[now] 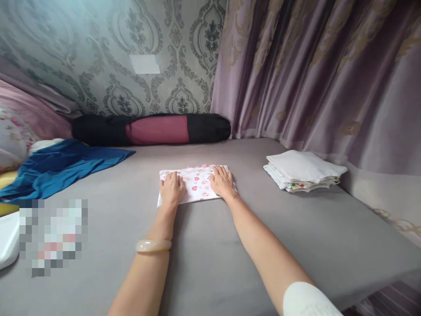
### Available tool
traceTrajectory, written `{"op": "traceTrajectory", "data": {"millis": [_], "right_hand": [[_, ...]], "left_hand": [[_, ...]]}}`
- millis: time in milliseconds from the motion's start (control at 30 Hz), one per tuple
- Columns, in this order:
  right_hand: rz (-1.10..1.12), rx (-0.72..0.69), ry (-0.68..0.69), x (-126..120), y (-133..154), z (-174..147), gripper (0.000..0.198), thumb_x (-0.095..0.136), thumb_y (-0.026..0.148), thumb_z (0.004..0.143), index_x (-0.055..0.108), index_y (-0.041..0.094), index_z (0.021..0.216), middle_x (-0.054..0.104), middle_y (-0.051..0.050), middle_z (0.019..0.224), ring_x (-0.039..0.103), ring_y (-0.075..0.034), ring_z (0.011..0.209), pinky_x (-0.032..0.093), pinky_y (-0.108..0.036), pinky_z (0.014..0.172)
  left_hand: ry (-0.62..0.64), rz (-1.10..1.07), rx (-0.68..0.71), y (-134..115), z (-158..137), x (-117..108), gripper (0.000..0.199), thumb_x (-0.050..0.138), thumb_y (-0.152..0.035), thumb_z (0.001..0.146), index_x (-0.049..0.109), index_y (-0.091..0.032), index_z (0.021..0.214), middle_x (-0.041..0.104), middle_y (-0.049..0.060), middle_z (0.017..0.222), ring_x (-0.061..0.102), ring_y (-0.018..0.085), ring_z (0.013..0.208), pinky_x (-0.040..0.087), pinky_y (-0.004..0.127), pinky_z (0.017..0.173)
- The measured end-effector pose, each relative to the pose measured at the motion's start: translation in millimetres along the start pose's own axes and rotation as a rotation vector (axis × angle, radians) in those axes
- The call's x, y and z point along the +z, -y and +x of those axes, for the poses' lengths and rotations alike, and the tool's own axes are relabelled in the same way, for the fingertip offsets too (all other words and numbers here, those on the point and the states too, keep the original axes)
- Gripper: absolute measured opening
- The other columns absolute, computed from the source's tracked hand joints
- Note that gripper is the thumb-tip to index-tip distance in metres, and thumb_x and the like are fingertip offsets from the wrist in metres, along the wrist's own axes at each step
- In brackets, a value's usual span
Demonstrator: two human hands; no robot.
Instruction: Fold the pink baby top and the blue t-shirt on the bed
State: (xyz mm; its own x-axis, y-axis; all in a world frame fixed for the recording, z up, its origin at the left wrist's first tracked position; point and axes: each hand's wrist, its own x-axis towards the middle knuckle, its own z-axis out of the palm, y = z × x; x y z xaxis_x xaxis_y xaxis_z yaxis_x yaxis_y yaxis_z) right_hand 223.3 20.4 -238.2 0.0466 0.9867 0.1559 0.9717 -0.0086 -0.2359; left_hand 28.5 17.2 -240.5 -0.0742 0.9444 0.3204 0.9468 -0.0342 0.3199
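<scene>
A folded white cloth printed with pink hearts and small figures lies on the grey bed sheet. My left hand rests flat on its left end, fingers pointing away from me. On the right end lies my right hand, palm down with the fingers spread. Neither hand grips the cloth; both press on its top. A pale bangle circles my left forearm. To the right stands a stack of folded white cloths, apart from my right hand.
A black and maroon long bag lies against the patterned wall. Blue fabric spreads at the left, beside a floral pillow. A white object and a blurred-out patch are at lower left. Purple curtains hang at right.
</scene>
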Motion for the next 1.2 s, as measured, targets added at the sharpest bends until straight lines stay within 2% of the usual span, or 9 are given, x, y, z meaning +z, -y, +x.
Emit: {"op": "traceTrajectory", "data": {"millis": [100, 233, 433, 633, 767, 867, 1000, 1100, 1200], "right_hand": [[-0.015, -0.006, -0.006, -3.1, 7.0, 1.2, 0.053, 0.023, 0.035, 0.099, 0.038, 0.013, 0.144, 0.034, -0.011, 0.153, 0.021, -0.024, 0.142, 0.006, -0.049, 0.116], [-0.018, -0.079, 0.034, -5.5, 19.9, 3.1, 0.055, 0.021, 0.040, 0.099, 0.037, 0.015, 0.145, 0.032, -0.011, 0.153, 0.020, -0.023, 0.143, 0.004, -0.047, 0.116], [-0.006, -0.073, 0.040, 2.3, 23.3, 4.1, 0.056, 0.022, 0.039, 0.099, 0.033, 0.016, 0.148, 0.030, -0.011, 0.155, 0.020, -0.024, 0.143, 0.008, -0.048, 0.116], [-0.015, -0.070, 0.058, 4.7, 20.1, 5.6, 0.056, 0.021, 0.040, 0.098, 0.033, 0.016, 0.148, 0.027, -0.009, 0.156, 0.018, -0.023, 0.144, 0.007, -0.047, 0.116], [-0.013, -0.035, 0.066, 1.5, 30.7, 5.8, 0.056, 0.022, 0.038, 0.098, 0.033, 0.015, 0.148, 0.025, -0.011, 0.156, 0.016, -0.025, 0.145, 0.005, -0.049, 0.115], [0.008, -0.067, 0.062, 1.6, 47.4, 4.3, 0.056, 0.020, 0.039, 0.099, 0.033, 0.014, 0.148, 0.024, -0.011, 0.157, 0.014, -0.024, 0.145, 0.003, -0.047, 0.116], [0.046, -0.129, 0.078, 7.5, 66.6, 2.0, 0.058, 0.020, 0.042, 0.099, 0.032, 0.015, 0.148, 0.023, -0.011, 0.157, 0.013, -0.024, 0.145, 0.004, -0.048, 0.115], [0.059, -0.126, 0.070, 13.8, 70.8, 1.1, 0.058, 0.021, 0.043, 0.098, 0.031, 0.017, 0.149, 0.024, -0.009, 0.157, 0.014, -0.024, 0.145, 0.005, -0.049, 0.115], [0.051, -0.125, 0.062, 18.4, 69.3, 1.2, 0.057, 0.021, 0.043, 0.098, 0.031, 0.018, 0.149, 0.024, -0.007, 0.157, 0.013, -0.024, 0.145, 0.004, -0.049, 0.115]], "left_hand": [[-0.045, -0.077, -0.021, 6.2, 3.9, 1.9, 0.039, 0.035, -0.025, 0.092, 0.054, -0.014, 0.125, 0.064, 0.015, 0.122, 0.057, 0.025, 0.115, 0.039, 0.039, 0.101], [-0.052, -0.171, -0.044, 10.1, 7.5, 2.6, 0.038, 0.038, -0.024, 0.091, 0.057, -0.012, 0.121, 0.067, 0.016, 0.116, 0.062, 0.026, 0.108, 0.044, 0.037, 0.094], [-0.033, -0.295, -0.134, 12.8, 8.6, 2.5, 0.033, 0.041, -0.023, 0.090, 0.060, -0.017, 0.117, 0.068, 0.014, 0.114, 0.062, 0.027, 0.107, 0.046, 0.037, 0.090], [-0.059, -0.481, -0.270, 16.1, 12.1, 0.3, 0.029, 0.046, -0.026, 0.088, 0.063, -0.020, 0.111, 0.069, 0.012, 0.112, 0.063, 0.027, 0.107, 0.046, 0.037, 0.091], [-0.086, -0.544, -0.316, 16.8, 13.6, -4.4, 0.029, 0.046, -0.025, 0.089, 0.064, -0.019, 0.111, 0.070, 0.013, 0.109, 0.064, 0.026, 0.106, 0.047, 0.036, 0.090], [-0.056, -0.469, -0.301, 16.2, 12.6, -6.0, 0.033, 0.043, -0.025, 0.090, 0.061, -0.018, 0.117, 0.068, 0.014, 0.115, 0.063, 0.027, 0.108, 0.046, 0.038, 0.093], [0.048, -0.206, -0.135, 13.7, 7.1, -3.9, 0.039, 0.041, -0.023, 0.091, 0.054, -0.018, 0.127, 0.056, 0.015, 0.134, 0.048, 0.028, 0.128, 0.036, 0.046, 0.106], [0.127, -0.044, -0.066, 10.9, 2.6, -1.3, 0.042, 0.033, -0.028, 0.095, 0.050, -0.019, 0.132, 0.043, 0.015, 0.147, 0.032, 0.031, 0.139, 0.027, 0.055, 0.110], [0.186, 0.020, -0.057, 8.4, 0.3, -0.3, 0.045, 0.027, -0.034, 0.097, 0.048, -0.018, 0.134, 0.036, 0.016, 0.150, 0.028, 0.034, 0.141, 0.024, 0.058, 0.110]]}}
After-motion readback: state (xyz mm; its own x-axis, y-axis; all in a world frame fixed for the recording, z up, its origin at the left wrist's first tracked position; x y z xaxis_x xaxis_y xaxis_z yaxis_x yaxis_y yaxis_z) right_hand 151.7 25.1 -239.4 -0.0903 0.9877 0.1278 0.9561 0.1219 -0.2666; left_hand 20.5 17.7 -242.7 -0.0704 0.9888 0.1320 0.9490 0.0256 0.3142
